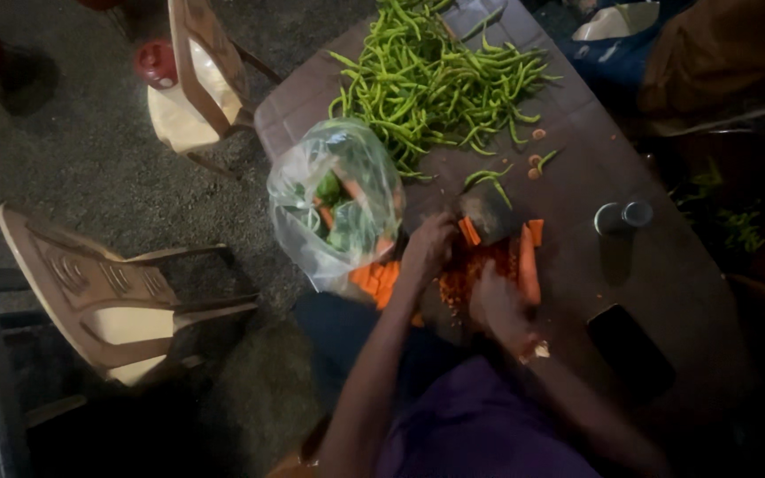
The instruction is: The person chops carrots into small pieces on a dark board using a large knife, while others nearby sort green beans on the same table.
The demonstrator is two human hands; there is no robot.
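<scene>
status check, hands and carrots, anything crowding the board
Left hand holding a carrot piece. Right hand beside a long carrot; grip unclear. Clear plastic bag crowds the left, green chillies behind.

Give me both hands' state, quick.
Left hand: closed on a carrot piece beside the knife blade.
Right hand: on the carrot pile; grip cannot be told.

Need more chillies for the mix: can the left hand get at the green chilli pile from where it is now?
Probably yes. The left hand sits at the carrot pieces, and the green chilli pile lies further up the table. Only the clear plastic bag stands left of that path.
</scene>
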